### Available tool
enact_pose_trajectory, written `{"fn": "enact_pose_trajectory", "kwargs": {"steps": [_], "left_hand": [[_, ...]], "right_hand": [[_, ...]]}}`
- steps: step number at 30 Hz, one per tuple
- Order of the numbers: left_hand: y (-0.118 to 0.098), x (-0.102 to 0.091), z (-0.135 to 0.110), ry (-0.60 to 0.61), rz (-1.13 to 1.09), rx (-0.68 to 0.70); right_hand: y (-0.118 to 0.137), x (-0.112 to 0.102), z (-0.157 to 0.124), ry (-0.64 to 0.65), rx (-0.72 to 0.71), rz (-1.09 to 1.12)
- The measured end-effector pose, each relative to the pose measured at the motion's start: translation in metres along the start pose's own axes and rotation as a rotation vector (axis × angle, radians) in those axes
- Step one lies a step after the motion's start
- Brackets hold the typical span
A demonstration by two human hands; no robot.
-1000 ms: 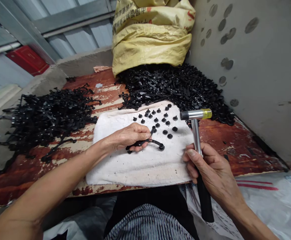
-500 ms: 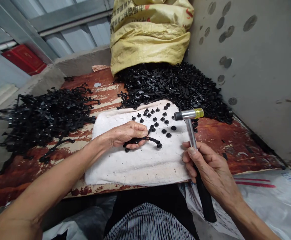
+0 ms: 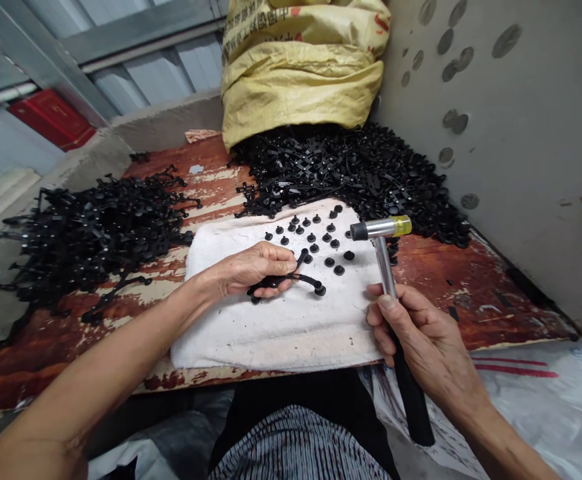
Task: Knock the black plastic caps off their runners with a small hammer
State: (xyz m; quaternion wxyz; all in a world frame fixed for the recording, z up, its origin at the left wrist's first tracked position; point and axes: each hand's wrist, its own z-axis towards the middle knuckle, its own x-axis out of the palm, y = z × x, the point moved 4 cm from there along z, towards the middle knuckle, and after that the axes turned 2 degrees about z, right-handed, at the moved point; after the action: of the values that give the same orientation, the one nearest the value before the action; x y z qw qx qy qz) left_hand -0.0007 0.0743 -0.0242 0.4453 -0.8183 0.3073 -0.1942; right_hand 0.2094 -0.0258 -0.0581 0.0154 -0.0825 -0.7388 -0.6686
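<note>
My left hand (image 3: 258, 270) is closed around a black branched plastic part (image 3: 305, 277), low over a folded white towel (image 3: 275, 340). One arm of that part ends on a small round black piece, and the palm hides much of its body. In my right hand (image 3: 413, 323) is a mallet (image 3: 383, 260) with a metal head, one black face, one yellow face and a black grip. Its head is raised at the towel's right edge. Several small round black pieces (image 3: 311, 237) with short stems are spread over the towel's far half.
A pile of black branched parts (image 3: 95, 240) lies left on the worn red-brown tabletop (image 3: 481, 287). Behind the towel, a larger heap of loose black parts (image 3: 331, 163) spills from a yellow woven sack (image 3: 301, 87). A grey wall (image 3: 531, 133) bounds the right side.
Both hands keep nearly the same pose and grip. The whole view has shifted very slightly; no part or mallet has visibly moved against the towel.
</note>
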Motion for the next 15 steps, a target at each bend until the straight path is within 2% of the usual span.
{"fn": "enact_pose_trajectory", "kwargs": {"steps": [15], "left_hand": [[-0.0022,0.0017,-0.0001,0.008,0.028,-0.011]], "right_hand": [[-0.0013,0.0002,-0.0004,0.013,0.003,0.007]]}}
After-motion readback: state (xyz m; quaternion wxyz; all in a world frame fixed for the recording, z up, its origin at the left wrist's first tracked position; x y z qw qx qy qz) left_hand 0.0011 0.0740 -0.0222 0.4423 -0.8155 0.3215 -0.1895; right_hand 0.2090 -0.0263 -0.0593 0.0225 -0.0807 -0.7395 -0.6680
